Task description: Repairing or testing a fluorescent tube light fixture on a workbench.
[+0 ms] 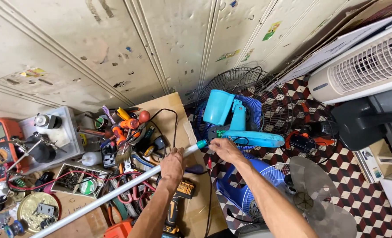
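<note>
At frame centre, a long white metal pole with a teal end cap [116,190] is clamped in the left hand [173,165], its tip meeting the light-blue plastic fan body [249,138], where the right hand [224,149] pinches closed at the joint. Fitting appears underway; alignment seems needed. Cluttered wooden workbench [169,105] lower left.
</note>
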